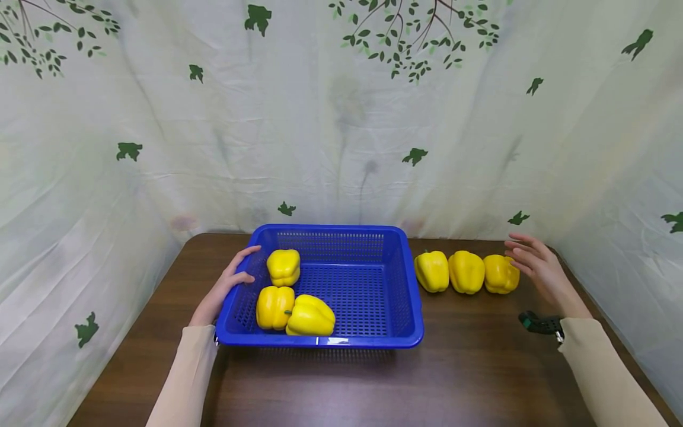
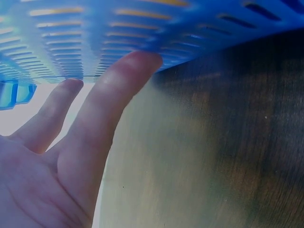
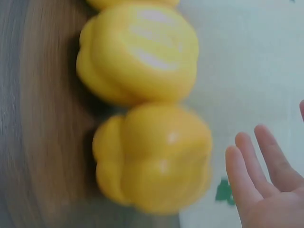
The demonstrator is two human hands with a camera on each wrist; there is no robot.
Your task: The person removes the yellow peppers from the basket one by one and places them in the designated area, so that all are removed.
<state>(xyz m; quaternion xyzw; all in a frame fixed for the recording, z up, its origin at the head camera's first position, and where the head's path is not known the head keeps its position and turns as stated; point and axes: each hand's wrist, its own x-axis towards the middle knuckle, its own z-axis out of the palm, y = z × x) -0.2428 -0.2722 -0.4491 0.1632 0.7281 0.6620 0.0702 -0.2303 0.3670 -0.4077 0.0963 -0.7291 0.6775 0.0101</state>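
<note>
A blue plastic basket (image 1: 395,338) with slotted walls holds three yellow bell peppers: one at the back left (image 1: 283,267), one at the front left (image 1: 274,308) and one beside it (image 1: 311,315). My left hand (image 1: 230,286) is at the basket's left side, its digits extended against it. In the left wrist view, two digits of that hand (image 2: 80,147) reach up to the slotted wall. Three more peppers stand in a row right of the basket: left (image 1: 432,271), middle (image 1: 466,273) and right (image 1: 501,274). My right hand (image 1: 541,270), fingers spread and holding nothing, hovers beside the rightmost one.
A brown wooden table (image 1: 453,373) carries the basket and peppers. Pale cloth (image 1: 341,148) printed with leaves and branches hangs behind the table and along both sides. A dark strap (image 1: 539,324) is around the right wrist.
</note>
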